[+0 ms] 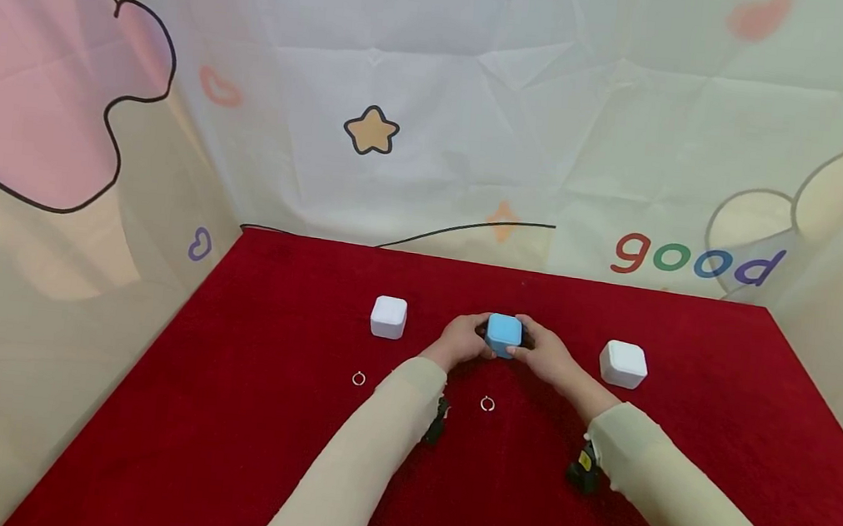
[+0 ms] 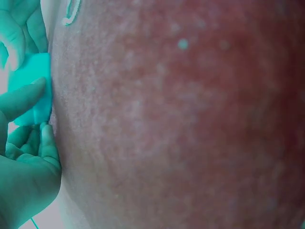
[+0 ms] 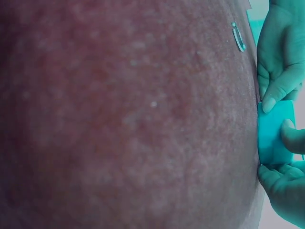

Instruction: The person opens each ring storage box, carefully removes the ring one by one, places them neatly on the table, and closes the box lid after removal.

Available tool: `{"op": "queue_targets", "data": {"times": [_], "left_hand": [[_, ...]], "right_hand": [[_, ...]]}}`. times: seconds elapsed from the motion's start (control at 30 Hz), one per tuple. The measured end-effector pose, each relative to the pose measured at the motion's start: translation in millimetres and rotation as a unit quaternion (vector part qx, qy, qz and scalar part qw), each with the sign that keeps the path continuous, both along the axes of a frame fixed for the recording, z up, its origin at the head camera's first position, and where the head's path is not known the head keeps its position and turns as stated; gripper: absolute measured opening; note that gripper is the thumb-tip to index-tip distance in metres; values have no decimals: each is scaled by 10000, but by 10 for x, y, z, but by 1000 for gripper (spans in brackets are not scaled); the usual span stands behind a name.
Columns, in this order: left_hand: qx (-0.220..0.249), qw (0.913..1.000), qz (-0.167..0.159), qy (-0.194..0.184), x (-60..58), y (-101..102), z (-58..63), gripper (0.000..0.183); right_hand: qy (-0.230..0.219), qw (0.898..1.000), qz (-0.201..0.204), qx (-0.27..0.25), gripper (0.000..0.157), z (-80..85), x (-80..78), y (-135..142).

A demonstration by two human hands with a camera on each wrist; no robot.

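Observation:
A small light-blue box (image 1: 504, 330) with rounded corners sits on the red cloth, between both hands. On its left side my left hand (image 1: 463, 339) grips it, the thumb lying across its near face in the left wrist view. My right hand (image 1: 545, 356) holds the opposite side, with the thumb on the near face and fingers low along the edge in the right wrist view. Nearer to me lies a small silvery hoop (image 1: 488, 404) with a gap in it. Another thin ring-shaped hoop (image 1: 359, 379) rests left of my left forearm.
A white rounded box (image 1: 389, 317) stands to the left of the hands, and a second white box (image 1: 623, 364) stands on the right beyond my right wrist. Red cloth (image 1: 228, 413) covers the table. Printed fabric (image 1: 444, 89) hangs behind and at both sides.

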State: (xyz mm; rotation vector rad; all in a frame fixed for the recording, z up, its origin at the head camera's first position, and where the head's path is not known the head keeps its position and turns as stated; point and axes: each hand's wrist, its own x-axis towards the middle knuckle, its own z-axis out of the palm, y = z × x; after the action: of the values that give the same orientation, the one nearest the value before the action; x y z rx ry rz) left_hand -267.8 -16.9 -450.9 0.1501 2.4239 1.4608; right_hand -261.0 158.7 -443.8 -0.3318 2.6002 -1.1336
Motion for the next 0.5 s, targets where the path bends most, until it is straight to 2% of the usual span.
{"op": "queue_targets", "data": {"times": [0.27,0.5], "left_hand": [[182,9997,-105,-86,-2,-39,23,71],[405,9989,-198,-135,9,-78,48,71]], "right_hand": [[292,9989,-107,342,72,7,65,-8],[296,9995,-121,58,73,25,139,-2]]}}
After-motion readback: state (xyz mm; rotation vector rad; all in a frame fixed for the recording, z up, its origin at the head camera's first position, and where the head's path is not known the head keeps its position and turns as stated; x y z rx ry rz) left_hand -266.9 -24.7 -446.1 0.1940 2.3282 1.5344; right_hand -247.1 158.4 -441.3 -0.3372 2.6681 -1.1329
